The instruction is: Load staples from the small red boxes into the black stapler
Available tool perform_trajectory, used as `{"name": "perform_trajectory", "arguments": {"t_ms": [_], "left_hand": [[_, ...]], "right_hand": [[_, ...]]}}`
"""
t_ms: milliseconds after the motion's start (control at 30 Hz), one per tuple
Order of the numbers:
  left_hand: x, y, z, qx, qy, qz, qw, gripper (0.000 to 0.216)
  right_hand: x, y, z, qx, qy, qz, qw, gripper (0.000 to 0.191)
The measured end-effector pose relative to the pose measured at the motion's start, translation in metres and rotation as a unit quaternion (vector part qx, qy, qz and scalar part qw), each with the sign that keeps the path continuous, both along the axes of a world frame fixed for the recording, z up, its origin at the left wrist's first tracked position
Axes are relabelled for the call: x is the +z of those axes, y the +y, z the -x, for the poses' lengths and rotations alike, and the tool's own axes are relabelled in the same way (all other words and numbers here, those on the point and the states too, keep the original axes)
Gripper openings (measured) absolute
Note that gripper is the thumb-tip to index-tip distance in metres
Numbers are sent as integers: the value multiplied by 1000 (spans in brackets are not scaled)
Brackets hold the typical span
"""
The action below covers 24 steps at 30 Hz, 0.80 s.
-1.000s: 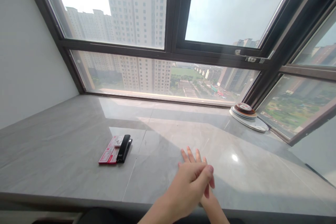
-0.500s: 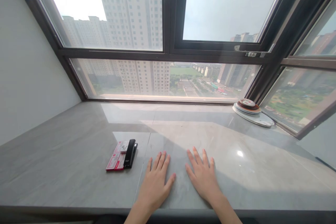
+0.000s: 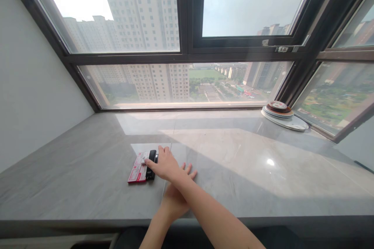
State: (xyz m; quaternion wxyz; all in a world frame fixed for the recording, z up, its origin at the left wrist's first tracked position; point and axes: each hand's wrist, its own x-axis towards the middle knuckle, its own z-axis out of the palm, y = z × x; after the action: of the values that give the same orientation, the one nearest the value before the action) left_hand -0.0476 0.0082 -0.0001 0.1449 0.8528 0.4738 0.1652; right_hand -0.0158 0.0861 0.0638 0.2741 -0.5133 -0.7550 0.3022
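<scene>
A black stapler (image 3: 151, 169) lies on the grey stone ledge (image 3: 96, 186), against small red-and-white boxes (image 3: 137, 173) on its left. My right hand (image 3: 165, 164) crosses over my left wrist and reaches the stapler. Its thumb lies across the stapler's top toward the boxes, while the fingers are apart from the thumb along the stapler's right side. A firm grip on it does not show. Below the right forearm, my left hand (image 3: 175, 198) rests on the ledge, partly covered, with its visible fingers spread and nothing in them.
A stack of plates (image 3: 277, 111) stands in the far right corner by the window, on a larger white oval plate (image 3: 298, 123). Dark window frames (image 3: 187, 59) border the ledge at the back, and a white wall (image 3: 37, 97) bounds it on the left.
My right hand has swung left from the ledge, over my left wrist, to the stapler. My left hand stays flat on the ledge. The view has shifted slightly.
</scene>
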Motion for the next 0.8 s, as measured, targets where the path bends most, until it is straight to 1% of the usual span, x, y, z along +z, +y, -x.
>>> {"name": "perform_trajectory", "arguments": {"t_ms": [67,100,167,233,267,367,400,467,533,600,667,733,800], "left_hand": [[-1,0,1,-14,-3,4,1000,62],[0,0,1,-15,-21,1,1000,61],[5,-3,1,-8,-74,-5,997,52],[13,-7,0,-1,-129,-3,992,37],[18,-10,0,8,-154,0,988,31],[33,-15,-3,63,-194,-11,979,31],[36,-16,-4,85,-191,-25,978,30],[38,-16,-9,107,-155,-60,980,27],[35,-16,-14,92,-99,-81,987,36],[28,-15,-19,59,-43,-86,994,51],[22,-14,-23,37,-4,-82,996,60],[19,-13,-24,41,11,-77,996,61],[20,-12,-25,56,9,-71,996,59]], "right_hand": [[-1,12,20,9,-39,-16,999,71],[-2,18,24,14,-56,-28,998,65],[-2,27,19,23,-78,-47,996,52],[-2,33,-3,26,-86,-59,994,41],[-1,34,-19,26,-90,-65,993,39],[-1,28,-75,17,-89,-83,992,49],[-2,22,-94,14,-86,-87,992,50],[-5,6,-124,1,-78,-97,992,41],[-12,-11,-144,-37,-55,-120,991,29],[-20,-27,-151,-90,-30,-144,985,25],[-25,-37,-150,-137,-11,-159,978,23],[-25,-42,-145,-162,11,-159,974,22],[-20,-41,-142,-175,56,-137,973,23]]}}
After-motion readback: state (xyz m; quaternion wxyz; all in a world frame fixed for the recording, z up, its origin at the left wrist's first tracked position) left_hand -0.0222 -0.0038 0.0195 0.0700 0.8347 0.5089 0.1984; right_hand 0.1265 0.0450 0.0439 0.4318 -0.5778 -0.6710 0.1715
